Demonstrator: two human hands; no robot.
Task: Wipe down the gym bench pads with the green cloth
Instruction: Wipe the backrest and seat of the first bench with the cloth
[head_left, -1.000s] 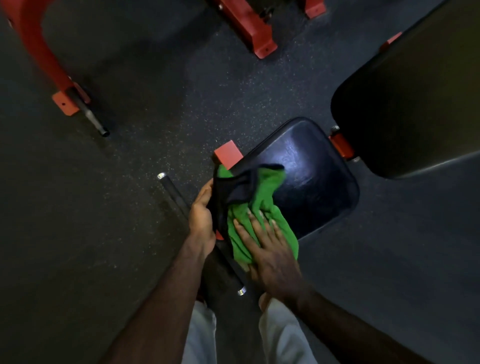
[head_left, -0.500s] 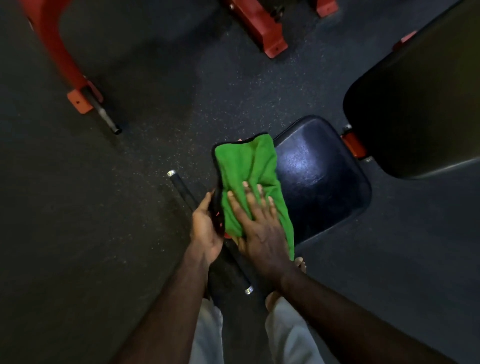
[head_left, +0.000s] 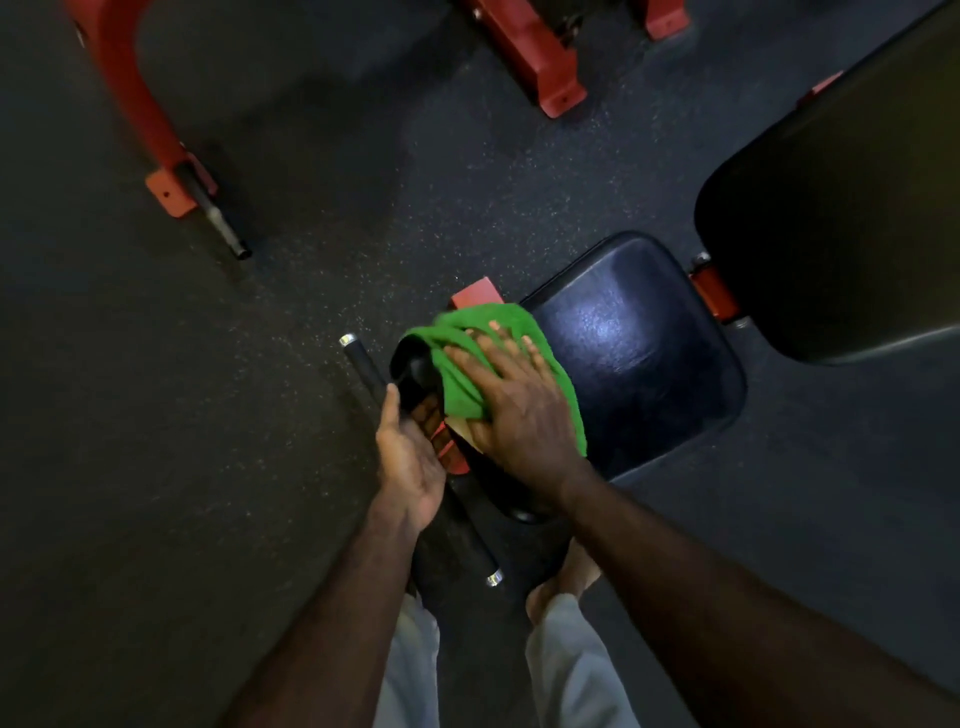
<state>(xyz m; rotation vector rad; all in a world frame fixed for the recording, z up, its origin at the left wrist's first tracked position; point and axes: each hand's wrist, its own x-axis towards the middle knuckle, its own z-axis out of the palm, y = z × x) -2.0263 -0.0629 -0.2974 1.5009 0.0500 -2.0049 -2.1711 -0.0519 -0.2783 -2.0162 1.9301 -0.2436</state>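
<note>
green cloth (head_left: 511, 325) bunched on glossy black seat pad (head_left: 634, 353); right hand (head_left: 519, 410) flat atop, grip apart; left hand (head_left: 410, 457) grip relaxed

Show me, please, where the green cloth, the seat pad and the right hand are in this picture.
green cloth (head_left: 470, 332): head view, on its bare upper-left fold.
seat pad (head_left: 639, 343): head view, on the shiny middle of its top.
right hand (head_left: 519, 400): head view, on the back of the hand pressing the cloth.
</note>
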